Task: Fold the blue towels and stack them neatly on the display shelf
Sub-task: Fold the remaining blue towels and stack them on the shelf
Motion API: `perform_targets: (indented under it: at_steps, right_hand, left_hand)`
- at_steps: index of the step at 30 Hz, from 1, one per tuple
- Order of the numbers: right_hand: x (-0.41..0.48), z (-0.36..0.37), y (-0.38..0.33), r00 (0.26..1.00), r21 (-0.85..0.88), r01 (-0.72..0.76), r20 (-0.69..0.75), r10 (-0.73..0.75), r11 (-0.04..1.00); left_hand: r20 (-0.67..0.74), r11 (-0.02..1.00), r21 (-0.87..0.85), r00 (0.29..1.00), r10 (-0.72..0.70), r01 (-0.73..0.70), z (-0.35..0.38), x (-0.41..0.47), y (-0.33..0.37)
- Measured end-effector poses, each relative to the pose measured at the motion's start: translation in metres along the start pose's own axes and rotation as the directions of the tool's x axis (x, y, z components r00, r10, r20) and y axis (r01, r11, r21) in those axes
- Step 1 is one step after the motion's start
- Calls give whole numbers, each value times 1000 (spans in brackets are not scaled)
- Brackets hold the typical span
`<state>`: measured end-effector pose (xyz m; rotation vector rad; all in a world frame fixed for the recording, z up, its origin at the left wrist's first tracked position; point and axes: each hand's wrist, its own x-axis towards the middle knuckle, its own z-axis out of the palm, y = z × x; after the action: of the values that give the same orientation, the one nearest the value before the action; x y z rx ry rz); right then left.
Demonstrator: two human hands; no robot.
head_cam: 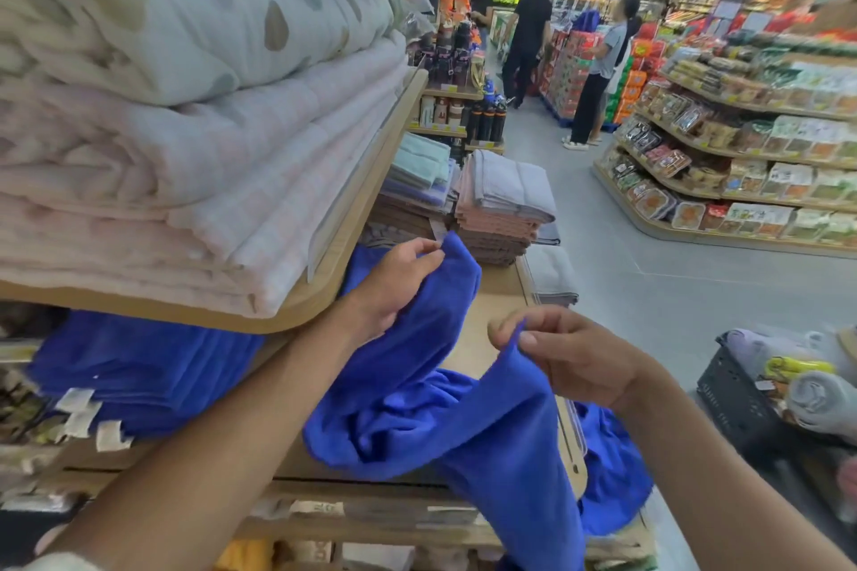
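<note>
A loose blue towel (431,403) hangs crumpled over the wooden display shelf (491,315) and spills past its front edge. My left hand (394,287) pinches one upper corner of it near the shelf above. My right hand (570,357) pinches another corner between thumb and fingers, lower and to the right. A stack of folded blue towels (143,366) with white tags lies on the same shelf at the left, partly hidden under the upper shelf board.
Folded pale quilts (185,144) fill the upper shelf (371,209) at left. Stacks of grey, pink and brown towels (501,209) stand further along the shelf. A black crate with rolled cloths (760,389) sits at right. People (598,74) stand in the aisle ahead.
</note>
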<state>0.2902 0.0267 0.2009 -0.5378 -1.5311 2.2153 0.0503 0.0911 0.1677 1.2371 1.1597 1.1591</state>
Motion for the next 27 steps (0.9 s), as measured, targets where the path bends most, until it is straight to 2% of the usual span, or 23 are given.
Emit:
perform_targets:
  at_steps: [2, 4, 6, 10, 15, 17, 21, 27]
  right_hand:
    - [12, 3, -15, 971, -271, 41, -217, -103, 962]
    - [23, 8, -24, 864, -525, 99, -376, -334, 845]
    - [27, 15, -31, 741, -661, 158, -412, -530, 734]
    - [10, 21, -48, 529, -778, 196, -428, -732, 596]
    - [-25, 24, -62, 420, -825, 190, -422, -804, 533]
    - [-38, 23, -71, 426, -805, 214, -433, -795, 553]
    - [-69, 26, -92, 580, -667, 285, -452, -678, 688]
    - [-119, 34, -112, 721, -626, 270, -372, -585, 731]
  left_hand:
    - [86, 997, -64, 996, 39, -34, 12, -11, 19]
    - [140, 994, -93, 987, 78, -65, 23, -22, 37]
    - [158, 992, -32, 980, 122, -119, 32, -33, 54]
    - [151, 979, 50, 970, 191, -200, 53, -55, 80]
    - [211, 961, 19, 941, 265, -275, 84, -85, 104]
    - [200, 927, 105, 920, 336, -361, 98, -92, 110]
    - [159, 899, 175, 913, 376, -401, 126, -106, 135]
    - [118, 883, 223, 911, 396, -413, 155, -126, 167]
